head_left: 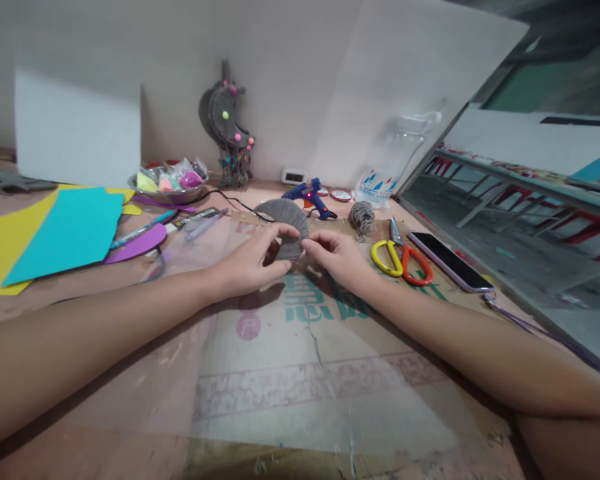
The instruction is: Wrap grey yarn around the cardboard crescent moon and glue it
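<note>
A crescent moon shape wrapped in grey yarn [286, 215] is held up over the middle of the work mat. My left hand [253, 263] grips its lower part, with thumb and fingers closed around it. At the crescent's right edge, my right hand [341, 259] pinches with thumb and forefinger, seemingly on the grey yarn; the fingertips hide the exact spot. A thin grey strand [316, 350] trails below the hands down the mat. To the right of my right hand lie scissors [403, 261] with one yellow and one orange handle, and behind them a grey yarn ball [363, 219].
Behind the crescent stands a blue glue gun [313, 197]. A finished moon ornament [225, 117] leans on the back panel. A phone [450, 261] and clear bottle [387, 160] are right; coloured sheets [65, 233], pens [143, 230] and a bowl [167, 195] are left.
</note>
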Motion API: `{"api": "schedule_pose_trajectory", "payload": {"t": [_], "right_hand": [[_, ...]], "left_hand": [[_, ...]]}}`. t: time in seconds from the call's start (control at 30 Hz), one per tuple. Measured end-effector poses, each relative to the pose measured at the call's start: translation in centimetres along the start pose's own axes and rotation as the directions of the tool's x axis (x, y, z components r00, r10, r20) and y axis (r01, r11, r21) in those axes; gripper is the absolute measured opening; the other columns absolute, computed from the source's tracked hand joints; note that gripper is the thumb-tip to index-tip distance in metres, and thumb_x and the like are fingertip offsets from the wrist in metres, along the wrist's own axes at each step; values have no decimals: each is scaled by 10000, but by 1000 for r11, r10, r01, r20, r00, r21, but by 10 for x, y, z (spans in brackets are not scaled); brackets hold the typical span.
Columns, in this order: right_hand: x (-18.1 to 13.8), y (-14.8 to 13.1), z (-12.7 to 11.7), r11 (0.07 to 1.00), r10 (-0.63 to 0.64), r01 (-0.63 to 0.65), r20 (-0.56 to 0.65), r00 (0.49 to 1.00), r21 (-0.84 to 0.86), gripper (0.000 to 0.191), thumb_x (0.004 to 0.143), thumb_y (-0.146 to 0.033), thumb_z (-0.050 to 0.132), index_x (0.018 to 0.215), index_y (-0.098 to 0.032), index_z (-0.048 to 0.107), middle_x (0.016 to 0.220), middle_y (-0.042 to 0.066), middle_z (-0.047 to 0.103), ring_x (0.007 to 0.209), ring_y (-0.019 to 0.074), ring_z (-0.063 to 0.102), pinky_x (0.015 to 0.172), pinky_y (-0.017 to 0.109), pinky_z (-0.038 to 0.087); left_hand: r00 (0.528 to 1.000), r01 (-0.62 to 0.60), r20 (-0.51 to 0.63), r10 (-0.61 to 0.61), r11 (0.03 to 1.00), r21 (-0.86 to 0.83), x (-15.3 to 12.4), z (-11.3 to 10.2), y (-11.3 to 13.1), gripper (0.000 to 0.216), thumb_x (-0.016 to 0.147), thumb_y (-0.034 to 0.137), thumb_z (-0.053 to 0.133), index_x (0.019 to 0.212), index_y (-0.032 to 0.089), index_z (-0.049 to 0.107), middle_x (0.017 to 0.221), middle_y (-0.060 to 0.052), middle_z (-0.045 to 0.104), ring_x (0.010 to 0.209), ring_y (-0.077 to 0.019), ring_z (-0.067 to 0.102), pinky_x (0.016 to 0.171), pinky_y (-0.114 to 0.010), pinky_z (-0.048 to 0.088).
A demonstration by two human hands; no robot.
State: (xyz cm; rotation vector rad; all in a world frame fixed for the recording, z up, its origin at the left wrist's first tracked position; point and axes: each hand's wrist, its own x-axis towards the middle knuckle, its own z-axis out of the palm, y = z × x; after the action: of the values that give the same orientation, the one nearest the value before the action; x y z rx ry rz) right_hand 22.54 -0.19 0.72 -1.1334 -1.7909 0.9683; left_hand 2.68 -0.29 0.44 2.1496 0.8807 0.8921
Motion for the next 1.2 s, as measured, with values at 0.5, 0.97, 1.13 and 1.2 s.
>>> {"api": "schedule_pose_trajectory", "payload": {"t": [0.5,0.97,1.13,1.2], "right_hand": [[4,6,-1,997,27,-23,-55,998,68,294,805,-471,586,810,-178,577,526,-72,427,399,52,371,374,188,295],[2,4,-1,998,8,-8,-10,1000,56,293,812,-471,583,809,-179,573,566,-62,466,415,55,400,386,193,305],[1,3,0,998,19,-19,-6,1000,55,278,812,-452,580,804,-175,574,566,-57,482,414,55,408,383,191,302],[1,1,0,999,12,-13,16,1000,49,278,810,-446,585,781,-170,571,584,-51,500,424,53,416,391,191,313]], "left_hand": [[942,114,-280,-188,959,-261,15,-6,-15,125,824,289,544,757,183,544,725,-2,566,673,-127,533,621,-254,431],[949,202,-204,-239,961,-187,13,-7,-11,287,835,434,521,689,190,557,628,1,529,545,-128,482,476,-245,357],[957,176,-182,-227,950,-256,15,-6,-9,340,873,442,449,683,191,575,689,-24,587,640,-156,565,543,-260,417],[972,167,-134,-192,970,-176,14,-5,-6,346,858,439,480,626,194,555,644,-18,578,619,-156,561,532,-257,403]]}}
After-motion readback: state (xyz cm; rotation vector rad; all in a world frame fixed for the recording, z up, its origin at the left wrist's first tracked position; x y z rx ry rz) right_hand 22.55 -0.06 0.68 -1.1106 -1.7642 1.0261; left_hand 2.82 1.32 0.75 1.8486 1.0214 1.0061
